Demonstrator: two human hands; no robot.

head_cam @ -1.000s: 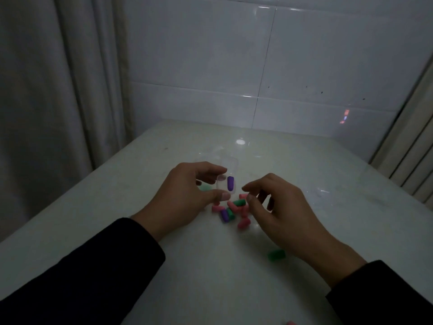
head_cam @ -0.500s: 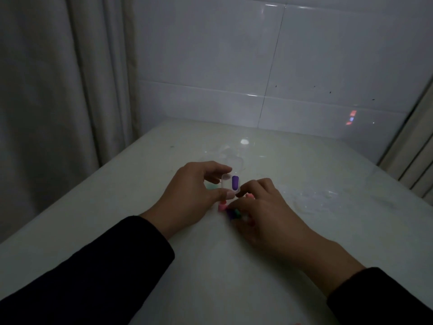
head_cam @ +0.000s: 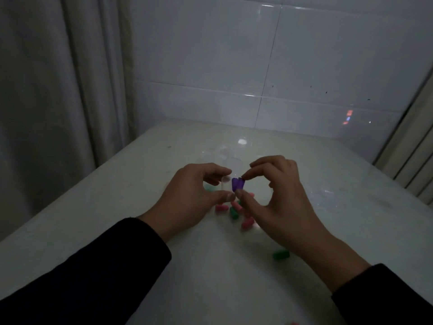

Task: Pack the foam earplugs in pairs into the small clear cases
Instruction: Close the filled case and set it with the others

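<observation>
Left hand (head_cam: 187, 198) pinched around small clear plastic case (head_cam: 226, 184), held above white table (head_cam: 117, 198). Right hand (head_cam: 278, 200) pinched on purple foam earplug (head_cam: 241, 183), touching second purple earplug (head_cam: 234, 184) at case mouth; over loose pink and green earplugs (head_cam: 234, 212).

I've got open table (head_cam: 121, 207) on the left side and bare surface toward the tiled wall (head_cam: 210, 66). The loose earplug pile (head_cam: 236, 211) sits right under both hands, and 1 stray green earplug (head_cam: 280, 255) lies near my right wrist.
</observation>
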